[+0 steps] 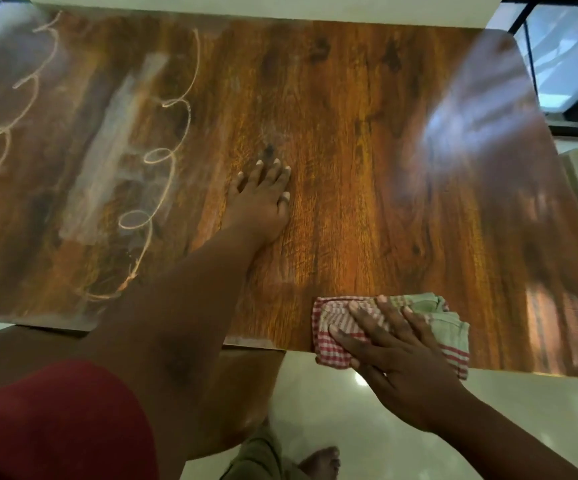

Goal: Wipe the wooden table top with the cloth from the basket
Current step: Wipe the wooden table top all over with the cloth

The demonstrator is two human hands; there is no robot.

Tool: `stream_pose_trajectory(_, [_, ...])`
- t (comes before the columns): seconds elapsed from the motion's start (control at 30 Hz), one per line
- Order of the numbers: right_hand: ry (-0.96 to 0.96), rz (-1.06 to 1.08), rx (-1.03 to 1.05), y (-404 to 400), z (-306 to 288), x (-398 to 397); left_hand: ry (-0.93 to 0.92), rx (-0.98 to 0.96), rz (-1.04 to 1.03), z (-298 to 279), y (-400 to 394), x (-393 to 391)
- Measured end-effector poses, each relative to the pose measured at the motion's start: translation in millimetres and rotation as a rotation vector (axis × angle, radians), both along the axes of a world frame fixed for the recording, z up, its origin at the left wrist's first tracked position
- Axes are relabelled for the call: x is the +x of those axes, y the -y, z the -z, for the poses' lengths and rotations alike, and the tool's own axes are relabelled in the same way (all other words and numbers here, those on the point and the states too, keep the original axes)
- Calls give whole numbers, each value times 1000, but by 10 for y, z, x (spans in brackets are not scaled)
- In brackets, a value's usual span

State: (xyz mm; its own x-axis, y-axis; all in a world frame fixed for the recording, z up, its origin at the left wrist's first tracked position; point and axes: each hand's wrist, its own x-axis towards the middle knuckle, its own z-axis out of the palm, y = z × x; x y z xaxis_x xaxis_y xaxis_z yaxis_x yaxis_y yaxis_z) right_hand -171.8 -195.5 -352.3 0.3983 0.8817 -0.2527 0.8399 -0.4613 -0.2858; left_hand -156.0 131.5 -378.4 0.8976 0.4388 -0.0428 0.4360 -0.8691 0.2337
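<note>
Wiping underway — right hand [389,344], fingers flat, presses cloth [429,323] at near edge; left hand [263,199] flat, holding nothing; chalk loops [162,161] remain.

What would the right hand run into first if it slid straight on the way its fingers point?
Probably the left hand. The right hand lies flat on the cloth, fingers aimed up-left across bare table; it may pass just beside it.

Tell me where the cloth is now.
The checked cloth lies on the table top's near edge, toward the right, under the right hand; the left hand rests flat farther in.
</note>
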Motion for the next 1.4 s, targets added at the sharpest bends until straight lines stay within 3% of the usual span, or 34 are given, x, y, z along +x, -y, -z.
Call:
stream_pose_trajectory(0.13, [-33, 44, 15, -253, 46, -76, -10, 8, 0, 15, -10, 1])
stream_pose_trajectory(0.37, [-17, -131, 46, -1317, 47, -374, -17, -11, 16, -4, -11, 12])
stream_pose_trajectory(0.77, [45, -18, -45, -1018, -203, -329, 2, -79, 43, 31, -44, 0])
stream_pose_trajectory(1.1, [22, -159, -124, -2021, -66, -465, 23, -65, 47, 82, -49, 0])
stream_pose_trajectory(1.23, [45, -300, -155, -1830, -121, -472, 8, -88, 52, 59, -75, 6])
stream_pose_trajectory(1.4, [21, -282, -140, -1295, -187, -163, -64, -203, 132, -36, -184, -18])
